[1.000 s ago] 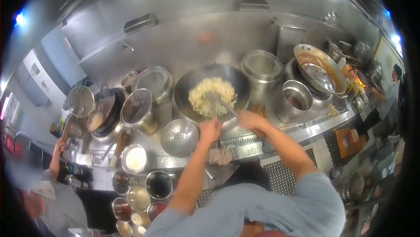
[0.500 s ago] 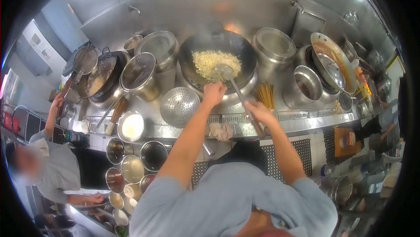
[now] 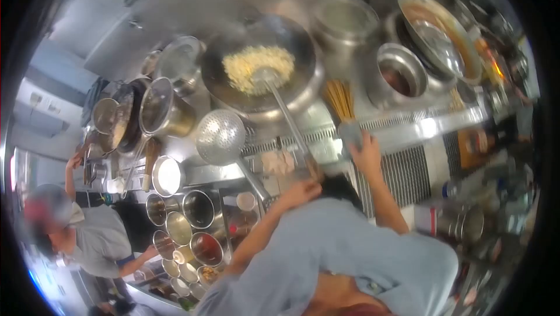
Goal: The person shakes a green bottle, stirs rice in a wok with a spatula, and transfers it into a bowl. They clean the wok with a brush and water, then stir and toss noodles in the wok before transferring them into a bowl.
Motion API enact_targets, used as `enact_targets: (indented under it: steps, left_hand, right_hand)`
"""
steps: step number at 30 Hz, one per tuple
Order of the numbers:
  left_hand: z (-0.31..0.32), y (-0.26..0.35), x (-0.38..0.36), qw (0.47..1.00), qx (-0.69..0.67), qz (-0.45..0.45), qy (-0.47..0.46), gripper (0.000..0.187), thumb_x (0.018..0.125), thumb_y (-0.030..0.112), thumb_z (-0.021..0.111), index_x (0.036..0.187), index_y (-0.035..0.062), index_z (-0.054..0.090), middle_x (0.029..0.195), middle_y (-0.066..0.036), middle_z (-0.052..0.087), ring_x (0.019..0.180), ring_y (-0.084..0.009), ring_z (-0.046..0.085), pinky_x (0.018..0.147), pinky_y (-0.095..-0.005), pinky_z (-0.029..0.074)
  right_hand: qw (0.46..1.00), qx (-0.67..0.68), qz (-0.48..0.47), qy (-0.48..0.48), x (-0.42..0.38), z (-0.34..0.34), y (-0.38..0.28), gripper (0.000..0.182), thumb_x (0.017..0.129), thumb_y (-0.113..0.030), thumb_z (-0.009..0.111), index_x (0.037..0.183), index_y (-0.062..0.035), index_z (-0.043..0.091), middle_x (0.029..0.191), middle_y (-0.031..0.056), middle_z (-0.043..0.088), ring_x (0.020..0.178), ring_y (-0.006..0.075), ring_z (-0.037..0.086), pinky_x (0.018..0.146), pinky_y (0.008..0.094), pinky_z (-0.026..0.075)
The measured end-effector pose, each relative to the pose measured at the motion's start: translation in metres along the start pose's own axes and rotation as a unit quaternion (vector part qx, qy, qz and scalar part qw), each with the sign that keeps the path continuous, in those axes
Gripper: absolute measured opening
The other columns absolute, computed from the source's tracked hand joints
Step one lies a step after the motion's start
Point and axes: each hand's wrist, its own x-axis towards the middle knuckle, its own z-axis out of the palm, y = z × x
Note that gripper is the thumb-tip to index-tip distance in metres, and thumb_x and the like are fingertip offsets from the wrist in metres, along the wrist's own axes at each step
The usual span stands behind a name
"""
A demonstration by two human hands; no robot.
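Note:
My right hand (image 3: 366,154) is closed at the grey wrapped end of a bamboo wok brush (image 3: 339,99), whose bristles point toward the stove. Near my waist, my left hand (image 3: 302,192) lies close to the shirt front, right by the wooden end of the wok ladle (image 3: 286,112); its fingers are blurred. The ladle's bowl rests on pale yellow chopped food (image 3: 251,65) inside the large black wok (image 3: 297,42), and its handle slants over the near rim toward me. Left of the ladle, a perforated strainer (image 3: 220,136) lies on the stove ledge.
A crumpled cloth (image 3: 278,163) lies at the stove's front edge. A steel pot (image 3: 402,71) and a sauce-stained pan (image 3: 434,30) stand at right. At lower left are several seasoning containers (image 3: 198,209). A co-worker (image 3: 93,231) stands at far left beside another wok.
My right hand has left the ladle handle and moved right to the brush. My left hand has drawn back from the wok rim to my waist. The view has tilted and shifted.

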Motion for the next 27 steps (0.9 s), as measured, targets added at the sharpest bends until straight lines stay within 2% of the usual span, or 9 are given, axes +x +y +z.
enact_targets:
  steps: [6, 10, 14, 16, 18, 19, 21, 24, 27]
  left_hand:
    - [0.030, 0.003, 0.037, 0.954, -0.285, -0.078, -0.044, 0.050, 0.097, 0.044, 0.048, 0.131, 0.0061, 0.047, 0.113, -0.009, 0.059, 0.103, -0.0216, 0.060, 0.089, -0.0336, 0.049]
    - [0.036, 0.038, 0.065, 0.872, -0.469, -0.136, 0.031, 0.058, 0.097, 0.044, 0.048, 0.138, 0.0046, 0.037, 0.133, -0.017, 0.046, 0.124, -0.0288, 0.046, 0.098, -0.0420, 0.044]
    - [0.053, -0.023, 0.086, 0.777, -0.624, 0.080, 0.009, 0.059, 0.095, 0.049, 0.048, 0.135, 0.0068, 0.041, 0.127, -0.014, 0.050, 0.119, -0.0265, 0.048, 0.094, -0.0421, 0.045]
    - [0.023, -0.042, 0.071, 0.608, -0.780, 0.130, -0.072, 0.056, 0.093, 0.051, 0.050, 0.128, 0.0079, 0.048, 0.118, -0.011, 0.055, 0.109, -0.0237, 0.054, 0.088, -0.0419, 0.047]
    - [-0.014, -0.001, 0.049, 0.622, -0.769, 0.041, 0.139, 0.057, 0.093, 0.054, 0.045, 0.129, 0.0090, 0.048, 0.119, -0.010, 0.057, 0.109, -0.0255, 0.055, 0.093, -0.0438, 0.044]
    - [-0.042, 0.048, 0.037, 0.677, -0.628, -0.078, 0.376, 0.060, 0.095, 0.056, 0.039, 0.133, 0.0096, 0.046, 0.125, -0.011, 0.056, 0.114, -0.0287, 0.054, 0.101, -0.0458, 0.040]
    - [-0.071, 0.004, 0.029, 0.618, -0.724, 0.057, 0.301, 0.058, 0.096, 0.052, 0.036, 0.134, 0.0092, 0.044, 0.131, -0.010, 0.052, 0.120, -0.0280, 0.050, 0.103, -0.0449, 0.039]
    - [-0.126, -0.023, 0.042, 0.750, -0.579, 0.174, 0.268, 0.057, 0.097, 0.049, 0.031, 0.135, 0.0089, 0.042, 0.135, -0.012, 0.048, 0.121, -0.0297, 0.049, 0.101, -0.0474, 0.039]
    - [-0.192, 0.020, 0.071, 0.650, -0.734, 0.006, 0.196, 0.060, 0.097, 0.053, 0.030, 0.136, 0.0084, 0.040, 0.137, -0.017, 0.045, 0.119, -0.0364, 0.050, 0.094, -0.0595, 0.042]
  right_hand:
    - [0.991, -0.007, 0.000, -0.136, 0.035, 0.021, 0.038, 0.042, 0.077, -0.021, 0.070, 0.109, 0.0003, 0.053, 0.107, 0.0243, 0.057, 0.096, 0.0422, 0.056, 0.081, 0.0468, 0.046]
    - [0.985, 0.056, -0.045, -0.159, 0.027, 0.011, 0.018, 0.034, 0.077, -0.016, 0.066, 0.105, 0.0006, 0.055, 0.101, 0.0228, 0.059, 0.096, 0.0407, 0.056, 0.081, 0.0470, 0.046]
    - [0.852, 0.215, -0.314, -0.360, 0.007, -0.021, -0.052, 0.031, 0.082, -0.022, 0.065, 0.105, -0.0007, 0.063, 0.099, 0.0176, 0.063, 0.091, 0.0342, 0.060, 0.082, 0.0422, 0.048]
    - [0.827, 0.264, -0.188, -0.459, 0.009, -0.040, -0.061, 0.030, 0.084, -0.024, 0.065, 0.103, -0.0011, 0.065, 0.093, 0.0141, 0.066, 0.086, 0.0260, 0.063, 0.077, 0.0368, 0.050]
    - [0.800, 0.312, 0.040, -0.510, 0.009, -0.040, -0.058, 0.031, 0.088, -0.027, 0.063, 0.106, -0.0019, 0.065, 0.089, 0.0089, 0.070, 0.079, 0.0152, 0.065, 0.069, 0.0285, 0.051]
    - [0.796, 0.301, 0.071, -0.520, 0.010, -0.033, -0.049, 0.032, 0.088, -0.027, 0.063, 0.107, -0.0019, 0.065, 0.091, 0.0084, 0.070, 0.079, 0.0147, 0.065, 0.069, 0.0278, 0.051]
    - [0.782, 0.277, 0.136, -0.542, 0.007, -0.013, -0.025, 0.033, 0.088, -0.027, 0.064, 0.110, -0.0019, 0.064, 0.093, 0.0075, 0.070, 0.081, 0.0138, 0.064, 0.069, 0.0263, 0.052]
    - [0.828, 0.089, -0.108, -0.542, -0.032, 0.108, 0.066, 0.045, 0.085, -0.038, 0.061, 0.110, -0.0002, 0.063, 0.097, 0.0173, 0.068, 0.086, 0.0327, 0.065, 0.075, 0.0429, 0.052]
    - [0.860, -0.017, -0.215, -0.461, -0.055, 0.144, 0.059, 0.048, 0.084, -0.040, 0.056, 0.111, -0.0012, 0.063, 0.105, 0.0235, 0.065, 0.096, 0.0426, 0.061, 0.084, 0.0516, 0.047]
